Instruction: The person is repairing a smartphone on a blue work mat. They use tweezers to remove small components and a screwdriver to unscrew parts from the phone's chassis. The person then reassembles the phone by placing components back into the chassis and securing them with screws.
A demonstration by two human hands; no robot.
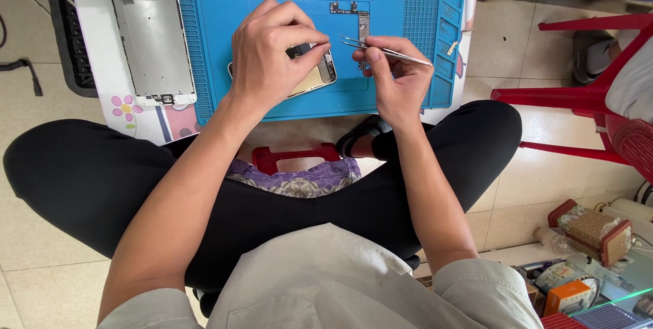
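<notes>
Head view. An opened phone (314, 74) lies on the blue mat (218, 23); its screen panel (154, 45) is already off and set aside to the left, and small boards (363, 26) lie loose above, so disassembly appears well advanced. The left hand (272, 57) clasps the phone's upper end, fingers curled over it. The right hand (398, 81) pinches tweezers (384, 50), tips pointing toward the phone; whether they grip a part is unclear.
</notes>
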